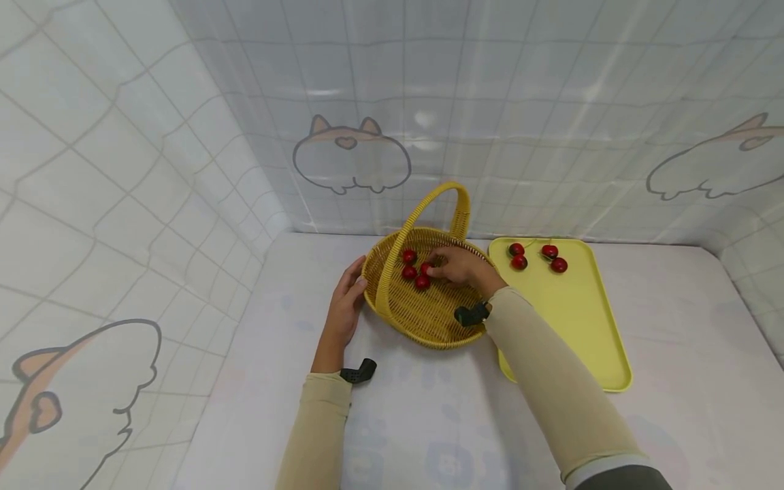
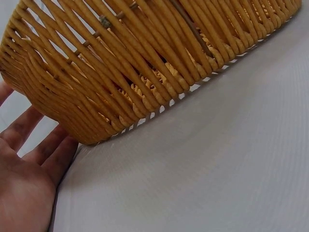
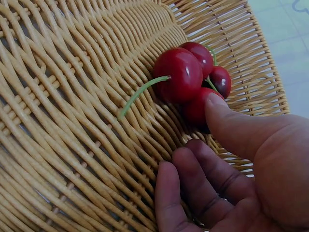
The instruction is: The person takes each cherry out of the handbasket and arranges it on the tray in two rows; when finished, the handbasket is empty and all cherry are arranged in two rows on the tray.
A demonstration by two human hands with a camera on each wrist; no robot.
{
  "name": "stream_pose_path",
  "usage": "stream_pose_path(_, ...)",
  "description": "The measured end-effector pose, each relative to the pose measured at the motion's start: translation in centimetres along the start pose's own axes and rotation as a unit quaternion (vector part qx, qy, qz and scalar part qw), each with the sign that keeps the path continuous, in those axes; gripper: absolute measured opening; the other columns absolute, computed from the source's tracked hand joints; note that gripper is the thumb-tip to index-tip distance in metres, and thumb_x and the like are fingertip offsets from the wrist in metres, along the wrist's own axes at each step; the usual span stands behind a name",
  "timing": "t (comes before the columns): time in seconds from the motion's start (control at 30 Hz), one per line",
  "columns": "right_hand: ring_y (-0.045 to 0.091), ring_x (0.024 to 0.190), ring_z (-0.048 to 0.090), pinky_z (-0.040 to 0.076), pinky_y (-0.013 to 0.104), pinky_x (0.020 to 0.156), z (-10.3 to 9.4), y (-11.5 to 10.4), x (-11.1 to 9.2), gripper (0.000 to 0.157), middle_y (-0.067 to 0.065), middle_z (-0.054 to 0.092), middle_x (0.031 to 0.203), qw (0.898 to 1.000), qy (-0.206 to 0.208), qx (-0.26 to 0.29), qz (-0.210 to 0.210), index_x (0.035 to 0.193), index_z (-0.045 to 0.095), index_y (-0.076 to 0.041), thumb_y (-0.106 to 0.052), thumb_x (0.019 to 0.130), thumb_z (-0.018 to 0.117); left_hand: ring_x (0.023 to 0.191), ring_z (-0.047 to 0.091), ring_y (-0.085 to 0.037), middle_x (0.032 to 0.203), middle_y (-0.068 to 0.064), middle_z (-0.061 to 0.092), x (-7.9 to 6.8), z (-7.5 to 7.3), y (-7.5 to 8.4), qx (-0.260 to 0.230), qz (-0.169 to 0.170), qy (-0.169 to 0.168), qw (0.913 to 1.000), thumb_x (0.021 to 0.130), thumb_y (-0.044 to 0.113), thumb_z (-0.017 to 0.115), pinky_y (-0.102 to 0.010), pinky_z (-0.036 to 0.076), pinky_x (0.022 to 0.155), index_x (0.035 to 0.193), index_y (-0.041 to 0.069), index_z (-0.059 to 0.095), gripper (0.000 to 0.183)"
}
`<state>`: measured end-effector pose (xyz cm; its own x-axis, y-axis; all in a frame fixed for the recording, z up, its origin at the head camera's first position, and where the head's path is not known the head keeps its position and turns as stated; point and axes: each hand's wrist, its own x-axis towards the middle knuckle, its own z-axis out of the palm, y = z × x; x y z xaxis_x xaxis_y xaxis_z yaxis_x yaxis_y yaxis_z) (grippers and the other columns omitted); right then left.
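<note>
A yellow wicker basket point(image 1: 429, 327) with an arched handle stands on the table. Several dark red cherries point(image 1: 409, 272) lie together inside it; one in the right wrist view shows a green stem. Reaching over the rim, my right hand point(image 1: 456, 265) pinches a cherry point(image 3: 195, 108) at the edge of that group; the thumb lies on it, and the index finger is hidden. My left hand point(image 1: 348, 299) rests against the basket's left outer side. In the left wrist view its fingers point(image 2: 24, 128) extend along the wicker wall.
Right of the basket lies a yellow tray point(image 1: 576, 327), partly under my right forearm. Two small groups of cherries point(image 1: 519, 262) with stems sit at its far end. A patterned curtain point(image 1: 520, 136) hangs along the table's back edge and left side.
</note>
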<state>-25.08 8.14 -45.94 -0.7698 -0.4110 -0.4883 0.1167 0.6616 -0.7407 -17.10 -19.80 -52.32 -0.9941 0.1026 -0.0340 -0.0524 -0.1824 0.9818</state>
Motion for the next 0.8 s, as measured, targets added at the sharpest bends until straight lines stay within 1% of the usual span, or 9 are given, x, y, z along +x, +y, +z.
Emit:
stream_pose_path(0.07, 0.018, 0.087, 0.06, 0.056, 0.029, 0.075, 0.0, 0.12, 0.01, 0.035, 0.008, 0.06, 0.109, 1.0, -0.004, 0.0, -0.002, 0.136, 0.06, -0.014, -0.027, 0.103, 0.062, 0.148, 0.038, -0.018, 0.158, 0.0, 0.043, -0.04, 0.04, 0.0, 0.003, 0.001, 0.0, 1.0, 0.105, 0.027, 0.055, -0.047, 0.028, 0.123, 0.155, 0.024, 0.045, 0.051)
stream_pose_path(0.2, 0.018, 0.079, 0.057, 0.054, 0.029, 0.072, -0.04, 0.28, -0.07, 0.033, 0.007, 0.059, 0.094, 1.0, -0.009, 0.011, -0.009, 0.133, 0.06, -0.011, -0.024, 0.103, 0.062, 0.147, 0.038, -0.017, 0.156, 0.0, 0.044, -0.09, 0.08, 0.01, 0.005, 0.004, 0.003, 1.0, 0.105, 0.025, 0.054, -0.047, 0.029, 0.122, 0.154, 0.025, 0.046, 0.05)
stream_pose_path(0.27, 0.018, 0.078, 0.057, 0.053, 0.028, 0.071, -0.1, 0.49, -0.04, 0.032, 0.006, 0.059, 0.093, 1.0, -0.008, 0.003, -0.017, 0.132, 0.06, -0.01, -0.024, 0.103, 0.061, 0.147, 0.038, -0.017, 0.155, 0.0, 0.044, -0.11, 0.07, 0.03, 0.005, 0.004, 0.004, 1.0, 0.105, 0.024, 0.054, -0.046, 0.029, 0.122, 0.154, 0.025, 0.046, 0.049)
stream_pose_path(0.47, 0.018, 0.081, 0.057, 0.052, 0.027, 0.068, -0.17, 0.94, 0.02, 0.03, 0.007, 0.06, 0.096, 0.999, -0.009, -0.005, -0.033, 0.131, 0.058, -0.009, -0.023, 0.105, 0.058, 0.148, 0.038, -0.019, 0.157, -0.003, 0.043, -0.16, 0.18, 0.24, 0.006, -0.001, 0.006, 1.0, 0.106, 0.022, 0.052, -0.042, 0.032, 0.12, 0.155, 0.023, 0.045, 0.049)
stream_pose_path(0.53, 0.018, 0.08, 0.057, 0.052, 0.028, 0.069, -0.15, 0.73, -0.15, 0.03, 0.008, 0.06, 0.097, 0.999, -0.008, -0.023, -0.041, 0.131, 0.058, -0.009, -0.024, 0.105, 0.057, 0.148, 0.037, -0.019, 0.157, -0.002, 0.043, -0.13, 0.19, 0.26, 0.005, -0.003, 0.007, 1.0, 0.106, 0.021, 0.052, -0.042, 0.032, 0.12, 0.154, 0.023, 0.045, 0.049)
stream_pose_path(0.6, 0.02, 0.082, 0.058, 0.052, 0.03, 0.072, -0.09, 0.53, -0.3, 0.031, 0.009, 0.061, 0.1, 0.997, -0.003, -0.049, -0.056, 0.131, 0.057, -0.008, -0.026, 0.106, 0.056, 0.148, 0.037, -0.018, 0.158, -0.001, 0.043, -0.08, 0.16, 0.26, 0.003, -0.005, 0.008, 0.9999, 0.106, 0.021, 0.052, -0.043, 0.031, 0.12, 0.154, 0.024, 0.045, 0.049)
stream_pose_path(0.67, 0.021, 0.088, 0.06, 0.052, 0.033, 0.077, -0.04, 0.39, -0.47, 0.032, 0.01, 0.063, 0.106, 0.994, 0.01, -0.082, -0.073, 0.131, 0.057, -0.008, -0.027, 0.106, 0.055, 0.148, 0.037, -0.018, 0.158, 0.0, 0.042, -0.05, 0.14, 0.28, 0.0, -0.007, 0.009, 0.9999, 0.106, 0.022, 0.052, -0.043, 0.031, 0.121, 0.154, 0.024, 0.045, 0.049)
stream_pose_path(0.8, 0.023, 0.097, 0.062, 0.05, 0.038, 0.087, 0.1, 0.44, -0.73, 0.032, 0.011, 0.066, 0.113, 0.99, 0.035, -0.099, -0.089, 0.13, 0.058, -0.007, -0.028, 0.107, 0.054, 0.149, 0.037, -0.018, 0.159, 0.0, 0.042, -0.06, 0.13, 0.31, -0.002, -0.01, 0.008, 0.9999, 0.106, 0.022, 0.052, -0.043, 0.03, 0.122, 0.154, 0.024, 0.045, 0.049)
